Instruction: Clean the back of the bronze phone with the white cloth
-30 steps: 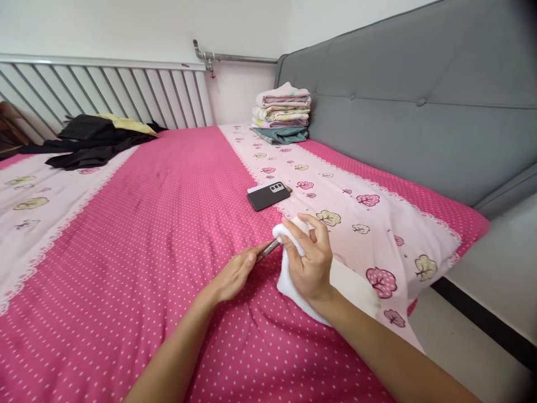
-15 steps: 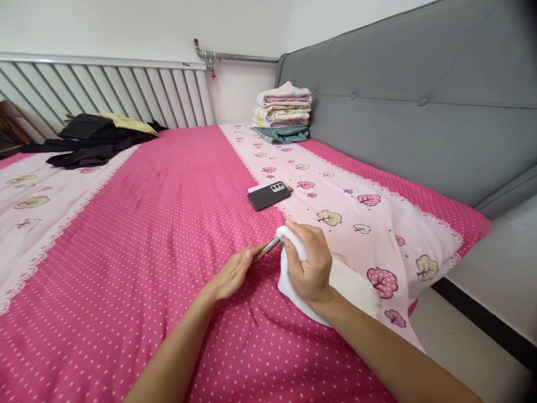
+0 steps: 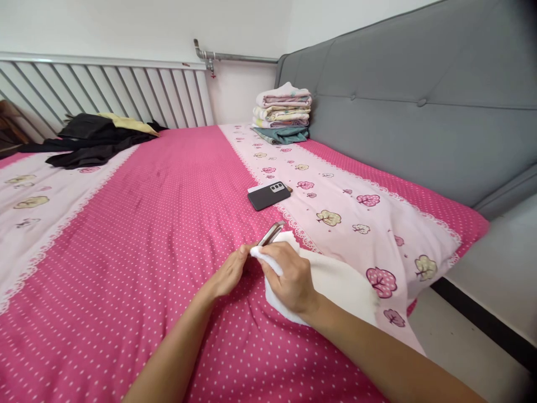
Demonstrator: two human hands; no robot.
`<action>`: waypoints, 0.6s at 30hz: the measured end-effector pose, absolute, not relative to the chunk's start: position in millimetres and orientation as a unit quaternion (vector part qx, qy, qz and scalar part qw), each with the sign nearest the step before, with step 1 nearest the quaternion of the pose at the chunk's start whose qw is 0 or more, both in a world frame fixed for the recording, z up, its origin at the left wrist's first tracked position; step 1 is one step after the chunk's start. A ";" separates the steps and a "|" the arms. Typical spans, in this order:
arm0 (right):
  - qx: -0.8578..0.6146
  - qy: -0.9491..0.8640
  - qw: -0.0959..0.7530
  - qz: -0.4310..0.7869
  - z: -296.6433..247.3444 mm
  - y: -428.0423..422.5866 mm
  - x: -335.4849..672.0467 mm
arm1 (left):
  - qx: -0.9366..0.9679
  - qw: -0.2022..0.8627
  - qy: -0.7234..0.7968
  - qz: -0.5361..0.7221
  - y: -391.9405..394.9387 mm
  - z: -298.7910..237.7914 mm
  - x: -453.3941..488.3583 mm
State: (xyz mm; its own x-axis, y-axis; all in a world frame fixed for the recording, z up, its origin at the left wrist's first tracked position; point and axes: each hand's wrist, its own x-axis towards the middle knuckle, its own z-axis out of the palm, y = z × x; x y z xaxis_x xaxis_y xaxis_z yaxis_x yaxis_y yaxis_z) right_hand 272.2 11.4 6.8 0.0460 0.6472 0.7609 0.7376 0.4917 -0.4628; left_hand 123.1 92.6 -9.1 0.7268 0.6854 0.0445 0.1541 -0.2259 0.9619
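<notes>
My left hand point(image 3: 229, 274) is closed on a slim silver-edged phone point(image 3: 272, 233), seen almost edge-on and tilted above the bed; its faces are mostly hidden. My right hand point(image 3: 292, 280) grips a bunched white cloth point(image 3: 280, 307) and presses it to the phone's near edge, close to the left fingertips. Beneath and beside the right forearm lies a flat cream cloth point(image 3: 344, 282) on the bedspread. Beyond my hands, a dark phone case point(image 3: 268, 197) with a camera cutout lies on the bed, over a pale flat item mostly hidden by it.
The bed has a pink dotted bedspread point(image 3: 180, 190) with tree-print bands. Folded linens point(image 3: 283, 106) are stacked by the grey headboard point(image 3: 403, 101). Dark clothes point(image 3: 96, 137) lie at the far left, before a white radiator point(image 3: 126, 92).
My right hand and the white cloth have slid left and down along the phone toward my left hand. The phone's far end is now uncovered. My left hand has barely moved.
</notes>
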 end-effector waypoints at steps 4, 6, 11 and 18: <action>-0.510 -0.709 0.485 -0.037 4.2 10.3 263.5 | 0.706 0.600 0.275 0.256 91.2 -5.9 124.4; -0.515 -0.716 0.470 -0.037 1.6 10.7 260.7 | 0.681 0.625 0.268 0.272 90.9 -4.9 126.4; -0.515 -0.738 0.434 -0.030 -6.6 12.8 256.3 | 0.639 0.665 0.258 0.287 92.7 -4.5 129.5; -0.501 -0.784 0.368 0.006 -11.8 14.8 254.6 | 0.591 0.697 0.282 0.292 94.4 -11.3 123.6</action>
